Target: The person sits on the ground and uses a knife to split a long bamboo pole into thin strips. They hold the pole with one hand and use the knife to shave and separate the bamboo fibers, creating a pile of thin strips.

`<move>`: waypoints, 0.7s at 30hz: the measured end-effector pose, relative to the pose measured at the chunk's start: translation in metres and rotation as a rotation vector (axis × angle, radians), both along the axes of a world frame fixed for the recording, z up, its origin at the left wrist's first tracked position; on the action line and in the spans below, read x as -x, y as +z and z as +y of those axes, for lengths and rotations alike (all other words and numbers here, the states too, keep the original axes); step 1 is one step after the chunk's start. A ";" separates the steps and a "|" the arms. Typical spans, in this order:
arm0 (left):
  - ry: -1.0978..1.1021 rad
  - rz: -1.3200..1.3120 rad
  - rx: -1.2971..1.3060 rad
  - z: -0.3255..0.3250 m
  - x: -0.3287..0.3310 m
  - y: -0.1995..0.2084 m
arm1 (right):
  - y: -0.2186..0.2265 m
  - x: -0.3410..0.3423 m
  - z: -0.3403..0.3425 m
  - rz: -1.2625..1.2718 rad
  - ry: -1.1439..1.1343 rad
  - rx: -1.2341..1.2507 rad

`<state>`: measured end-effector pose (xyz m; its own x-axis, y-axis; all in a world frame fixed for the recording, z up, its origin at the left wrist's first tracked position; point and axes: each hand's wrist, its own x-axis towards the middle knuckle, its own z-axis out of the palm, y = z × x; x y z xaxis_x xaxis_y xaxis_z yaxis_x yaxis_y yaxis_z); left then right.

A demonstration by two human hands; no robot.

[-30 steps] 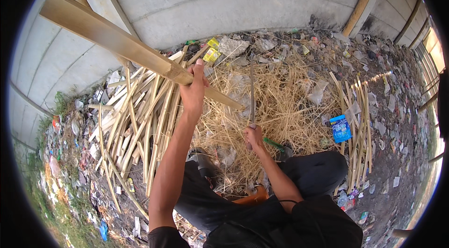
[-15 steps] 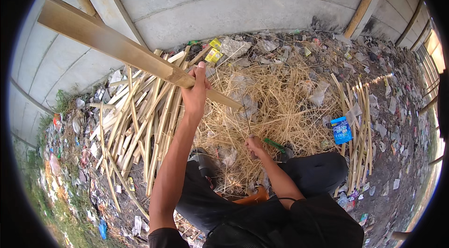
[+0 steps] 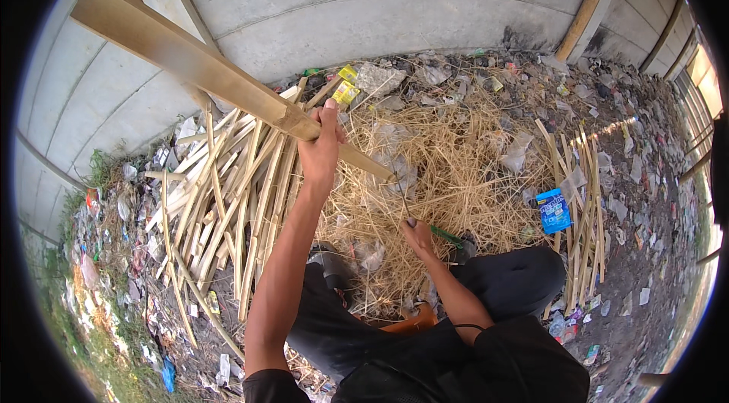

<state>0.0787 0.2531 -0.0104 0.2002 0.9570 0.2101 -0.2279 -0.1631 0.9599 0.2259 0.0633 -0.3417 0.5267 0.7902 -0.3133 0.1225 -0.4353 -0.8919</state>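
Observation:
A long split bamboo piece (image 3: 190, 61) slants from the upper left down toward the middle. My left hand (image 3: 319, 146) is closed round it near its lower end, thumb pointing up. My right hand (image 3: 417, 239), low in the middle, is closed on the handle of a knife. The thin dark knife blade (image 3: 404, 199) points up and meets or overlaps the bamboo's lower tip; whether it is cutting into it I cannot tell. Beneath both hands lies a heap of pale bamboo shavings (image 3: 456, 167).
Many split bamboo strips (image 3: 228, 205) are piled at the left, with a smaller bundle of strips (image 3: 581, 228) at the right beside a blue packet (image 3: 553, 211). A green object (image 3: 446, 235) lies by my right knee. A concrete wall (image 3: 395, 19) stands behind littered ground.
The upper end of the bamboo has swung slightly to the right. My right hand has turned a little, so more of the knife handle shows. My left hand keeps its grip.

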 end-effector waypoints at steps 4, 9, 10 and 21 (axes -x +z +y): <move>0.033 0.039 -0.022 0.002 0.004 0.001 | 0.047 0.017 0.023 -0.033 -0.097 -0.213; 0.049 0.040 -0.014 0.006 0.008 -0.004 | 0.146 0.023 0.050 0.096 -0.083 -0.557; 0.045 0.021 0.002 0.005 0.008 -0.003 | 0.142 0.023 0.053 0.157 -0.090 -0.590; 0.012 0.075 -0.011 0.001 0.014 -0.003 | -0.001 -0.001 0.004 0.576 0.089 0.241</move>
